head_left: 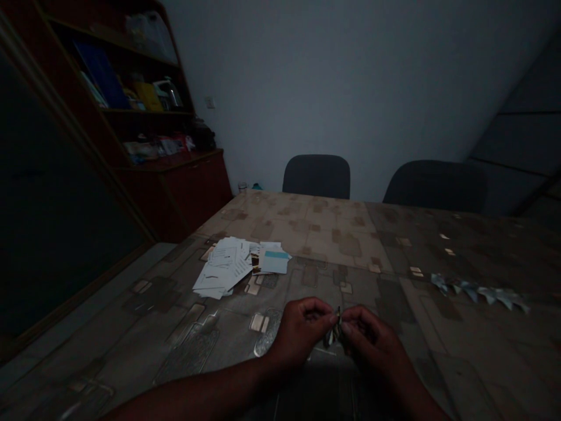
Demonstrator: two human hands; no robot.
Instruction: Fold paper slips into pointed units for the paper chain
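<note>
The biggest thing is the plain pale wall (307, 76) at the back. Next is the big brown table w/ a shiny cover of box shapes (324, 228). At the far L is the tall dark red wood cupboard w/ open shelves (188, 187), & it has a blue flat thing (103, 73) & a yellow thing (148, 95) in it. Two dark gray chairs w/ round tops (316, 175) are behind the table. The L hand (298, 330) & R hand (372, 336) are over the near side of the table, close together. On the table, L of the hands & a bit farther back, is the messy pile of flat white papers (223, 266). Off to the R is the row of pale, pointy folded bits (477, 292). By the pile's R side is the white card w/ a light blue stripe (274, 263). Smallest is the little dark & pale folded piece (334, 334), b/w the hands. Fingers of both hands are narrow, pinching its top; it's too dark to tell what it's made of.
</note>
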